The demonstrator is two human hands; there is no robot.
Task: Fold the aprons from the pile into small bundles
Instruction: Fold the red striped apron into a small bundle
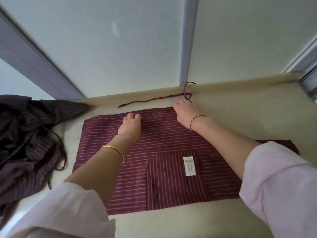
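Note:
A maroon apron (159,134) with thin pale stripes lies spread flat on the cream counter, a white label (189,166) on its pocket. My left hand (131,125) rests on the cloth near its far edge, fingers bent down onto the fabric. At the apron's far right corner is my right hand (187,111), its fingers on the corner by the maroon tie string (154,99) that trails along the back ledge. The fingertips are blurred, so any grasp on the string or corner is unclear.
A dark pile of striped aprons (29,134) with loose ties lies at the left. A raised cream ledge (240,81) borders the counter's back, with frosted window panes (120,40) behind it. Bare counter (257,114) lies to the right and in front of the apron.

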